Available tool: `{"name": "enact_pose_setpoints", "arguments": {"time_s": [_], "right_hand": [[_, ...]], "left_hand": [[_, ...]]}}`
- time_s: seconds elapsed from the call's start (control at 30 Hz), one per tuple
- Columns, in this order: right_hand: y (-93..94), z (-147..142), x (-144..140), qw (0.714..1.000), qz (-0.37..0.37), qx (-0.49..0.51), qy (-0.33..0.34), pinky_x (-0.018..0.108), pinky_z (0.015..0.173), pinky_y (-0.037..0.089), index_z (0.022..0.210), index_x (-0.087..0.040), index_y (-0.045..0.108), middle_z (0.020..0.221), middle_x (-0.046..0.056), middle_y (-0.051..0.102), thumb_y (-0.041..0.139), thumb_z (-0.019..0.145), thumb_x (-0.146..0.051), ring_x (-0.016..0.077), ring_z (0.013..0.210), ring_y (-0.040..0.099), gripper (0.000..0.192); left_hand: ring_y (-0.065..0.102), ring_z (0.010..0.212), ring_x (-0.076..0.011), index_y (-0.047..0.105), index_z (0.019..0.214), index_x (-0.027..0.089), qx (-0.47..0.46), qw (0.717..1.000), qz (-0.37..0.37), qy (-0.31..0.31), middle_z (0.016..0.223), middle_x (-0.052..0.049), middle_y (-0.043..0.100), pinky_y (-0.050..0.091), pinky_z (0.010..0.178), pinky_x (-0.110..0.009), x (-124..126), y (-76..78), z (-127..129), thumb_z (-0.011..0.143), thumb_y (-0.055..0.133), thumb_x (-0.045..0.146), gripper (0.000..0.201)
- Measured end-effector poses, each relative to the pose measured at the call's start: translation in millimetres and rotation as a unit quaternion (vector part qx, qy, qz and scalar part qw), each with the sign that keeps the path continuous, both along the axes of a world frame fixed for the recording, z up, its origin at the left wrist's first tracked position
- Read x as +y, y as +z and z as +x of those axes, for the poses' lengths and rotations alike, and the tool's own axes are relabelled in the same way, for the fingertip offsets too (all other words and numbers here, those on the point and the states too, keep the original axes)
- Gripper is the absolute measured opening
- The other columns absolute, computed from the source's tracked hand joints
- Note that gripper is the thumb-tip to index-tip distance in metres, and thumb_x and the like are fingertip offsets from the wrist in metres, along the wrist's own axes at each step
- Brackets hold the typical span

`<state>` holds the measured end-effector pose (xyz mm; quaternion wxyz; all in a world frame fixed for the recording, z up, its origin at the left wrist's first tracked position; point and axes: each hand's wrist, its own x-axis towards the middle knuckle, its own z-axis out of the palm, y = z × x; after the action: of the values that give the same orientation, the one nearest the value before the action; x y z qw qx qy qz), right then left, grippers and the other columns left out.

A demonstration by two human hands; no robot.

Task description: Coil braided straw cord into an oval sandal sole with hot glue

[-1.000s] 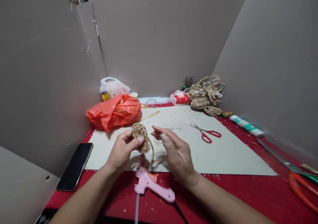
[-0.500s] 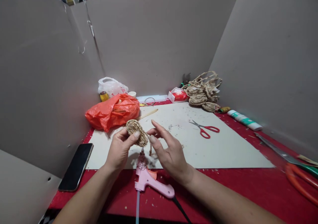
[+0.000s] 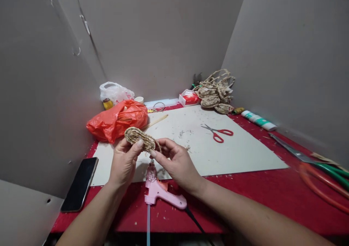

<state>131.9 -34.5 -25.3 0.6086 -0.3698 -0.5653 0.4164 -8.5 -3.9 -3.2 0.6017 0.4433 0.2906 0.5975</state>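
A small oval of coiled straw cord (image 3: 140, 137) is held up over the front of the white board. My left hand (image 3: 124, 162) grips its left end, the thumb lying across the top. At its right end my right hand (image 3: 174, 162) pinches the rim, where a short loose end of cord shows. Just below the coil stands a pink glue gun (image 3: 160, 195) with its nozzle up; a glue stick (image 3: 148, 222) sticks out of its back. Whether the nozzle touches the coil cannot be made out.
A white board (image 3: 245, 155) covers much of the red cloth (image 3: 240, 202). Red-handled scissors (image 3: 218, 131) lie on it. Around stand an orange bag (image 3: 114, 120), a phone (image 3: 79, 184), a pile of straw cord (image 3: 215, 91), a tissue pack (image 3: 189, 98) and large shears (image 3: 308, 158).
My right hand has closed in from beside the coil and now holds its right end. The coil has turned flatter and the loose cord end no longer hangs down. The view has shifted slightly.
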Motion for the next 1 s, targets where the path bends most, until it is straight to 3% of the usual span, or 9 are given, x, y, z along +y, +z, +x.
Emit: {"name": "enact_pose_setpoints", "arguments": {"time_s": [0.13,0.33,0.57,0.83,1.0], "right_hand": [[0.6,-0.7,-1.7,0.997,0.059,0.002,-0.046,0.026,0.07,0.051,0.125,-0.021,0.048,0.081,-0.002,0.063,0.062,0.082,-0.02,0.0117,0.072,0.061,0.045],[-2.3,0.8,-1.0,0.982,0.143,-0.099,-0.071,0.027,0.073,0.052,0.114,-0.022,0.054,0.093,0.002,0.064,0.063,0.081,-0.017,0.0131,0.076,0.061,0.035],[-6.6,4.2,3.0,0.93,0.229,-0.23,-0.17,0.032,0.075,0.051,0.106,-0.021,0.048,0.091,0.004,0.06,0.063,0.08,-0.019,0.0176,0.08,0.06,0.031],[-4.4,5.0,3.8,0.928,0.245,-0.22,-0.175,0.029,0.071,0.051,0.106,-0.021,0.048,0.088,0.003,0.059,0.061,0.079,-0.014,0.0161,0.076,0.059,0.031],[-7.1,3.5,2.0,0.938,0.236,-0.213,-0.141,0.03,0.073,0.052,0.111,-0.022,0.048,0.094,0.004,0.061,0.059,0.079,-0.012,0.0166,0.079,0.061,0.035]], "left_hand": [[0.066,0.084,-0.0137,0.074,0.087,0.02,-0.003,1.0,-0.001,0.001,0.089,-0.002,0.074,0.052,0.083,-0.028,-1.3,2.1,0.5,0.071,0.076,0.018,0.017],[0.066,0.076,-0.0129,0.073,0.085,0.019,0.02,1.0,-0.011,0.008,0.086,-0.002,0.073,0.053,0.074,-0.026,-0.9,1.0,0.8,0.071,0.076,0.02,0.015],[0.066,0.082,-0.0145,0.073,0.087,0.018,0.03,0.999,-0.023,0.009,0.088,-0.003,0.073,0.052,0.08,-0.027,-4.4,-3.0,6.0,0.068,0.077,0.02,0.02],[0.066,0.085,-0.0145,0.072,0.092,0.016,0.019,0.998,-0.052,-0.027,0.094,-0.005,0.072,0.052,0.081,-0.025,-3.0,-1.0,4.1,0.068,0.078,0.019,0.025],[0.066,0.077,-0.0128,0.072,0.086,0.014,0.017,0.995,-0.079,-0.065,0.083,-0.003,0.071,0.051,0.078,-0.024,-1.4,-1.4,3.8,0.065,0.079,0.019,0.023]]}}
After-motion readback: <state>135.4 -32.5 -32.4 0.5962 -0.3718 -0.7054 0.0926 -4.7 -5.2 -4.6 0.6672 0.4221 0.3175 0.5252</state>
